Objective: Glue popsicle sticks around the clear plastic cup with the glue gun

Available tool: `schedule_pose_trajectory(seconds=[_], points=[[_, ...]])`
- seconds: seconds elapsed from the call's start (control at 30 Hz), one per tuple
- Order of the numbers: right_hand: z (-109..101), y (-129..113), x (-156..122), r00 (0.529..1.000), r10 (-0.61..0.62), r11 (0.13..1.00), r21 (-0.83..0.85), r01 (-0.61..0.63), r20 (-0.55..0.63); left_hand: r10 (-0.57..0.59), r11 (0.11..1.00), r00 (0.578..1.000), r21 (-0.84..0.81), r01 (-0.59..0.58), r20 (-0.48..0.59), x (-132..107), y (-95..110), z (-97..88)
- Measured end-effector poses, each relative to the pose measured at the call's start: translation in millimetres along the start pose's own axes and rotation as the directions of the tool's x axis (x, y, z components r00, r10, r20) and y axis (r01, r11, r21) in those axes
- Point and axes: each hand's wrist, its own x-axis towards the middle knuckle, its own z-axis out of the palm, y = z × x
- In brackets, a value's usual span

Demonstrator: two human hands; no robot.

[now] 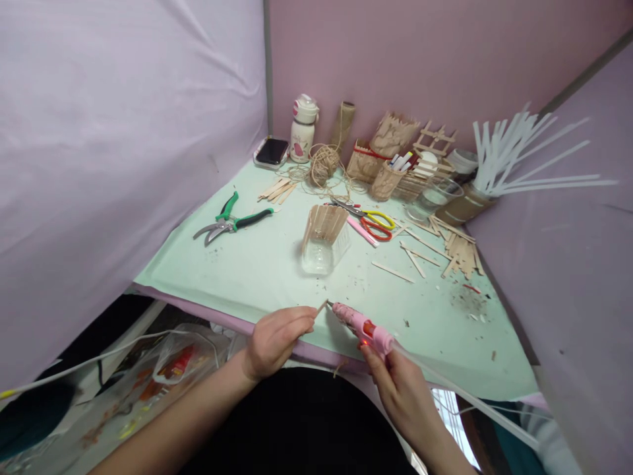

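Two bare hands meet at the near edge of the pale green mat (237, 264). The left hand (274, 340) pinches a thin wooden stick (322, 307); the right hand (398, 379) closes round a pink glue gun (357, 322), its tapered nozzle touching the stick's tip. Just beyond stands a clear plastic tub (324, 247) clad in flat wooden slats. Green-handled pruners (232, 221) lie far left.

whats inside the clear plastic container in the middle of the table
The clear container looks empty at its see-through bottom. Wooden craft sticks line its upper outside wall and hide what lies behind them.
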Motion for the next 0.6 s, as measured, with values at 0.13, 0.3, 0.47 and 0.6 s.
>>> schedule_pose_trajectory(seconds=[0.13, 0.3, 0.47, 0.6], points=[[0.8, 4.4, -0.9, 0.999, -0.007, 0.995, -0.097, 0.01, 0.034, 0.011, 1.0, 1.0, -0.01, -0.011, 0.02, -0.3, -0.3, -1.0], [1.9, 3.9, -0.3, 0.998, -0.033, 0.992, -0.123, 0.039, 0.051, 0.052, 0.999, 0.999, 0.002, -0.052, 0.003, 4.3, 0.6, -0.4], [1.0, -5.3, 2.7, 0.993, -0.074, 0.985, -0.15, 0.087, 0.089, 0.045, 0.999, 0.999, 0.011, -0.045, -0.005, 5.5, 0.6, 0.8], [0.1, -12.4, 3.9, 0.991, -0.072, 0.985, -0.149, 0.088, 0.109, 0.011, 1.0, 1.0, 0.01, -0.011, -0.024, 3.1, -0.1, 1.7]])
